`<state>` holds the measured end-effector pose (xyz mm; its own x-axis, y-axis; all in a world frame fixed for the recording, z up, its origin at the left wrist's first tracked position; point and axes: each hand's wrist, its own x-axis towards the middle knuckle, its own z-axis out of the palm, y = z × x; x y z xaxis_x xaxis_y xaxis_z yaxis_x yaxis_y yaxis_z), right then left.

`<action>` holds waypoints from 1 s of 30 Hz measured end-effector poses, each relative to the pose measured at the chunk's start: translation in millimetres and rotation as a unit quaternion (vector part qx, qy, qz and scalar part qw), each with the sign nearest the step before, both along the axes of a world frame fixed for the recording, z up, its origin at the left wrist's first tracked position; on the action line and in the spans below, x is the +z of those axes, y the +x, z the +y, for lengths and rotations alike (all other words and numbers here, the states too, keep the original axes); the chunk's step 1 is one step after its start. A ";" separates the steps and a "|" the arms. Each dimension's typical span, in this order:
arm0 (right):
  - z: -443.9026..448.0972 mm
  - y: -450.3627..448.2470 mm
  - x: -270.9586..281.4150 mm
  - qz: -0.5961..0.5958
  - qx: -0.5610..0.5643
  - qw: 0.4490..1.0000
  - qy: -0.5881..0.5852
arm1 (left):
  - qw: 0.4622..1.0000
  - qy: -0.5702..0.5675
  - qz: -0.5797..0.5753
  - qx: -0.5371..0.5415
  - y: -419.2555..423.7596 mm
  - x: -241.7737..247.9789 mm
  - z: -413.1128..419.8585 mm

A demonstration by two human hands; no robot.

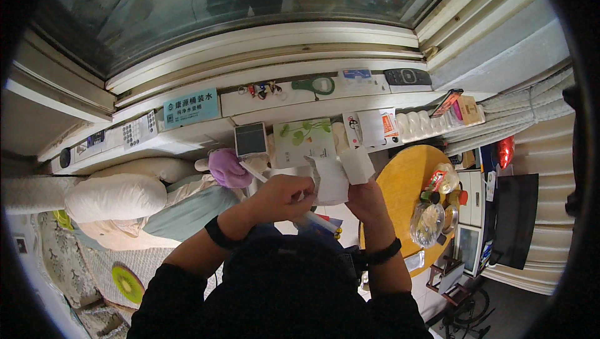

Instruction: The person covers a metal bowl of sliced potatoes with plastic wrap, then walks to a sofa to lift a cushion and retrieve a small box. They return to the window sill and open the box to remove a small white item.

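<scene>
My right hand (369, 200) grips a small white box (357, 164), tilted, at the centre of the view. Beside the box is a folded sheet of white paper (331, 180), close to both hands. My left hand (287, 196) has curled fingers at the paper's left edge; whether they pinch it is hard to tell. A white stick-like thing (253, 171) slants past the left hand, and its link to that hand is unclear. Just beyond the hands lies a flat white box with a green leaf print (302, 139), next to a dark-topped square case (251, 139).
On the window ledge lie a blue sign (191, 107), keys (262, 90), a green-handled tool (313, 85) and a black remote control (408, 77). A round wooden table (393, 184) with food packages stands at the right. Bedding and a purple cloth (229, 168) are at the left.
</scene>
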<state>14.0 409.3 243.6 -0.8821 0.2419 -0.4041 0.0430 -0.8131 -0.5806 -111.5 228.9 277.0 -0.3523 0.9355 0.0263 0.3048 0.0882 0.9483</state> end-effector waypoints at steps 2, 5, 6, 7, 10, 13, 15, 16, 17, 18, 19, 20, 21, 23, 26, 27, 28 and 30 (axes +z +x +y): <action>8.1 6.6 3.6 -0.015 0.002 1.000 -0.010 | 1.000 -0.020 -0.002 0.010 0.6 -0.3 0.5; 19.5 15.3 4.9 -0.029 0.003 0.999 -0.036 | 0.998 -0.043 0.041 0.011 1.7 -0.7 1.6; 21.9 16.4 3.3 -0.030 0.000 0.999 -0.036 | 0.997 -0.041 0.061 0.014 1.9 -0.8 1.7; 24.4 17.8 2.0 -0.035 -0.003 0.999 -0.037 | 0.996 -0.050 0.071 0.011 2.2 -1.1 1.8; 31.6 22.9 1.2 -0.005 -0.012 1.000 -0.001 | 0.994 -0.058 0.089 0.018 3.3 -2.5 2.3; 29.4 29.9 7.0 -0.080 -0.013 0.993 0.088 | 0.994 -0.045 0.087 0.056 5.4 -5.4 3.2; 18.7 35.4 13.2 -0.059 -0.086 0.987 0.122 | 0.995 -0.055 0.046 0.072 6.1 -7.5 3.1; 13.0 37.3 16.6 -0.051 -0.126 0.982 0.131 | 0.995 -0.071 0.007 0.072 6.3 -8.3 2.6; 8.6 38.5 20.3 0.013 -0.080 0.996 0.045 | 0.993 -0.088 -0.032 0.072 6.2 -8.9 2.1; 4.3 40.5 24.3 0.076 -0.034 0.996 -0.041 | 0.992 -0.086 -0.064 0.064 6.1 -9.1 1.3; 0.6 41.2 27.4 0.139 0.012 0.982 -0.126 | 0.990 -0.083 -0.096 0.054 5.8 -9.0 0.7; -3.4 41.8 29.9 0.130 0.032 0.982 -0.133 | 0.985 -0.096 -0.135 0.044 5.6 -8.5 0.1; -5.1 40.2 31.2 0.115 0.013 0.982 -0.149 | 0.988 -0.068 -0.135 0.038 5.7 -7.9 -0.2; -7.1 36.9 32.3 0.095 -0.022 0.978 -0.183 | 0.986 -0.038 -0.159 0.022 6.6 -5.9 -0.7; -3.6 32.5 33.3 0.124 0.024 0.975 -0.181 | 0.990 -0.062 -0.127 0.017 7.4 -2.8 -0.2; -3.3 32.7 33.9 0.103 0.037 0.979 -0.173 | 0.993 -0.061 -0.098 0.020 7.6 -2.0 -0.3; -2.7 33.0 34.2 0.093 0.050 0.980 -0.168 | 0.995 -0.056 -0.078 0.018 7.9 -1.5 -0.5; -2.6 33.3 33.5 0.079 0.035 0.980 -0.177 | 0.997 -0.054 -0.052 0.009 9.0 -1.4 -1.4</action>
<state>47.3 406.7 277.1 -0.9499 0.0475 -0.3091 0.0384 -0.9632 -0.2659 -102.5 227.5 275.6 -0.3640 0.9247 -0.1112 0.2035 0.1955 0.9594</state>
